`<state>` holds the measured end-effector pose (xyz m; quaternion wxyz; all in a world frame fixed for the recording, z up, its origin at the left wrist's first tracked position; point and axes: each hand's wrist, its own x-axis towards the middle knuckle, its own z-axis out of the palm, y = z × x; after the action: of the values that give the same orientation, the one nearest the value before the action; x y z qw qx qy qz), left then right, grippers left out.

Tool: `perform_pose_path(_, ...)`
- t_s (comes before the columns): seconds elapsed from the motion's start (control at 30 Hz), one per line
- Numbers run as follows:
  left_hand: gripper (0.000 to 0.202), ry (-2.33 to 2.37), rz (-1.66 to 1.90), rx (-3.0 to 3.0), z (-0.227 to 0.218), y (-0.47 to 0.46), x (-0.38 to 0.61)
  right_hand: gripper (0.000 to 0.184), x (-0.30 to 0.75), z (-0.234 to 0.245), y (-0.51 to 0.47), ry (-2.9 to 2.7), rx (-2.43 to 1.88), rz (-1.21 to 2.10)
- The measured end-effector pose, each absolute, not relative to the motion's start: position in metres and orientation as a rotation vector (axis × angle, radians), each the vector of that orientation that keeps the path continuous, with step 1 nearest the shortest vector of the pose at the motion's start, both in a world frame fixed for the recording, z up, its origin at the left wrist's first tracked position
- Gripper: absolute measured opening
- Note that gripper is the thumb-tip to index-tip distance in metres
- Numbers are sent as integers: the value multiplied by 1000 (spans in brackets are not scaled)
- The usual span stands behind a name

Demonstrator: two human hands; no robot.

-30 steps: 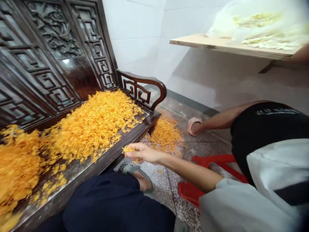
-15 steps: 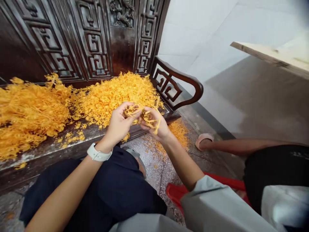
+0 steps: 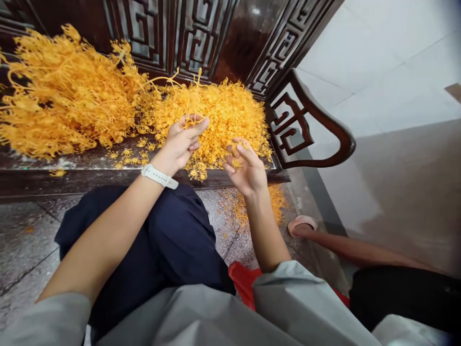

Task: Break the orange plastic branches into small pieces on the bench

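My left hand, with a white watch on its wrist, is pinched shut on a long orange plastic sprig that rises over the pile. My right hand hovers beside it at the bench's front edge, palm up and fingers loosely spread, with a few small orange pieces lying on it. Both hands are over the heap of small orange plastic bits on the dark carved wooden bench. A second heap of whole orange sprigs lies to the left.
The bench's curved armrest stands to the right. Orange bits are scattered on the floor below it. Another person's leg with a pink slipper stretches in from the right. A red stool shows under me.
The view has swung left and down. My hands have moved apart: the left has lifted a sprig up over the pile, and the right has opened with bits on its palm.
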<state>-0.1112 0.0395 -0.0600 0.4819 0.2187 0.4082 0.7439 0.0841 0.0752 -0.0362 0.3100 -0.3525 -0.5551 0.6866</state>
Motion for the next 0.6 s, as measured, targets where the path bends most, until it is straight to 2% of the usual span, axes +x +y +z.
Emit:
perform_pose_path(0.17, 55, 1081, 1827, 546, -80, 50, -126, 36, 42, -49, 126, -1497, -813, 1827)
perform_pose_path(0.33, 56, 1229, 1875, 371, -98, 64, -145, 67, -10, -70, 182, -1530, -946, 1759)
perform_pose_path(0.4, 58, 1254, 1879, 232, -103, 67, -154, 73, -23, -71, 190, -1470, -921, 1830)
perform_pose_path(0.5, 54, 1272, 1895, 170, -109, 71, -167, 71, -34, -71, 193, -1393, -915, 1897)
perform_pose_path(0.6, 42, 1308, 1924, 256, -115, 73, -179, 57, -37, -77, 197, -1362, -979, 1876)
